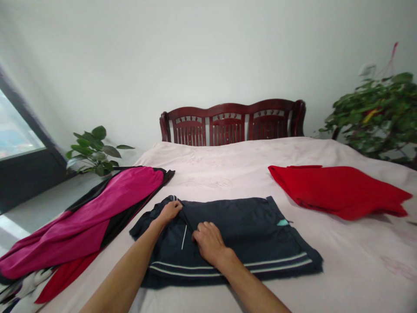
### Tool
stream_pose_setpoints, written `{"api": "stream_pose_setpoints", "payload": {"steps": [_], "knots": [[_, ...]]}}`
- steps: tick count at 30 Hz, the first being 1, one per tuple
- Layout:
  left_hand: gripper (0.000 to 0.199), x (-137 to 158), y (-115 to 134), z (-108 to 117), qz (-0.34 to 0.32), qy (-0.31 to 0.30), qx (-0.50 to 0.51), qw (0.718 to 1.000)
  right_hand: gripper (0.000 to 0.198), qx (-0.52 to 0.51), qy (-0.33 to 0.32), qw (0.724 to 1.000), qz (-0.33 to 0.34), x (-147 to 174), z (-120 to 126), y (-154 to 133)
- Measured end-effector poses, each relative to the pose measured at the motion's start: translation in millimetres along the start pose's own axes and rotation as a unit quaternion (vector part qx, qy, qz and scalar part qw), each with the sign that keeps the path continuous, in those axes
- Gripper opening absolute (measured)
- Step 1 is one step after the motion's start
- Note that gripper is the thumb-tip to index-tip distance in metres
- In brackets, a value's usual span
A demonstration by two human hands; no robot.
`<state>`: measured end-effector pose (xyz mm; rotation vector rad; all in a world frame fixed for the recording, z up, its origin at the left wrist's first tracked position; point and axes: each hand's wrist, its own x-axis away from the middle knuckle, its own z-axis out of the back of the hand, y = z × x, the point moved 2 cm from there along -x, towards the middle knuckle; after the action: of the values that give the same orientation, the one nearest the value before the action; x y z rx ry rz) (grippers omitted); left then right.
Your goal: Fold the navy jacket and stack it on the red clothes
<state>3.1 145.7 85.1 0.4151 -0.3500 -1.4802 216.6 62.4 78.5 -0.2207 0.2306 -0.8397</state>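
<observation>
Dark navy track pants point(244, 226) with white side stripes lie folded in half lengthwise on the bed in front of me. The gathered waist end is on the left, and a small turquoise patch shows at the right end. My left hand point(170, 211) is closed on the upper edge of the pants near the waist. Farther down and to the right, my right hand point(209, 241) has its fingers curled into a fold of the same fabric, beside a short white piping line. The fingertips of both hands are partly hidden in the cloth.
A folded red garment point(339, 191) rests on the pale pink bedsheet point(221, 174) at right. Magenta and black clothes point(130, 195) are piled along the left edge. Behind stands a dark wooden headboard point(228, 126), with potted plants point(94, 150) at left and leafy greenery point(381, 117) at right.
</observation>
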Motion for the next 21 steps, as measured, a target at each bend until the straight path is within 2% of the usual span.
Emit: {"api": "stream_pose_setpoints", "payload": {"steps": [4, 5, 7, 9, 10, 12, 14, 17, 21], "knots": [[0.021, 13, 17, 6, 0.021, 0.043, -0.072, 0.996, 0.030, -0.071, -0.032, 0.996, 0.037, 3, 11, 9], [0.026, 17, 25, 6, 0.018, 0.062, -0.087, 0.994, 0.031, -0.096, -0.015, 0.995, 0.034, 2, 17, 13], [0.034, 28, 42, -1, -0.005, 0.088, -0.101, 0.991, 0.036, -0.120, 0.061, 0.991, -0.005, 2, 30, 30], [0.040, 39, 55, -19, -0.055, 0.085, -0.111, 0.989, 0.043, -0.069, 0.136, 0.986, -0.068, 5, 41, 58], [0.044, 45, 59, -31, -0.082, 0.075, -0.123, 0.986, 0.047, -0.022, 0.150, 0.983, -0.103, 9, 44, 76], [0.050, 53, 58, -55, -0.111, 0.059, -0.159, 0.979, 0.056, 0.067, 0.127, 0.972, -0.187, 22, 43, 120], [0.053, 58, 50, -72, -0.115, 0.059, -0.186, 0.974, 0.059, 0.100, 0.055, 0.950, -0.290, 38, 38, 164], [0.054, 57, 40, -77, -0.117, 0.061, -0.187, 0.973, 0.060, 0.104, 0.017, 0.949, -0.299, 59, 37, 205], [0.052, 64, 47, -61, -0.083, 0.032, -0.186, 0.978, 0.052, 0.079, 0.008, 0.959, -0.273, 78, 55, 210]]}}
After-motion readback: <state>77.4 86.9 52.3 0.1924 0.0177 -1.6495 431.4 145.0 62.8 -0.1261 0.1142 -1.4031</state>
